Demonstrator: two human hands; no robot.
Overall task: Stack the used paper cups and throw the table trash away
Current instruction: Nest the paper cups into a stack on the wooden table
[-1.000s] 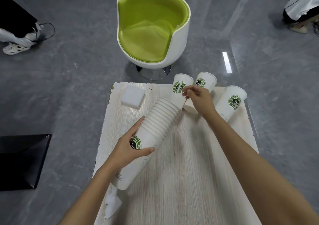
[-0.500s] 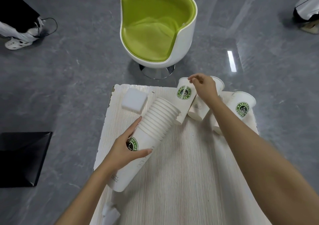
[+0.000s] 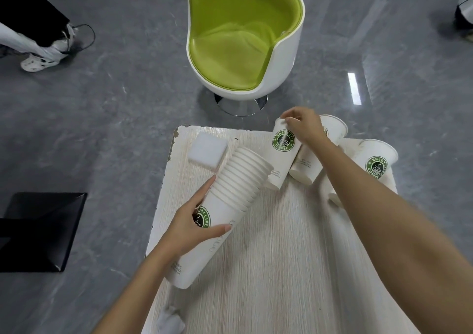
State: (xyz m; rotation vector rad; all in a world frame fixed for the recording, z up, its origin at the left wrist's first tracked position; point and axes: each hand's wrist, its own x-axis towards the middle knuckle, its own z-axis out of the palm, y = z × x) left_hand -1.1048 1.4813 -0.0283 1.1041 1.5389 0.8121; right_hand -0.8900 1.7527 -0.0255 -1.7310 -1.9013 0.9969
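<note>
My left hand (image 3: 195,225) grips a long stack of white paper cups (image 3: 230,195), tilted with its open end toward the far right. My right hand (image 3: 304,126) pinches the rim of a single white cup with a green coffee logo (image 3: 282,152), standing just beyond the stack's mouth. Two more cups stand behind my right forearm: one (image 3: 332,131) at the table's far edge, another (image 3: 376,159) at the far right. A crumpled white tissue (image 3: 170,321) lies at the near left edge of the pale wooden table (image 3: 281,269).
A white square napkin pad (image 3: 207,152) lies at the table's far left corner. Beyond the table stands a white swivel chair with a green seat (image 3: 240,44). A black flat object (image 3: 38,231) lies on the grey floor to the left. A person's leg and shoe (image 3: 38,57) are at far left.
My right hand has shifted from one cup's rim to the rim of the logo cup nearest the stack. The left hand keeps its hold on the stack.
</note>
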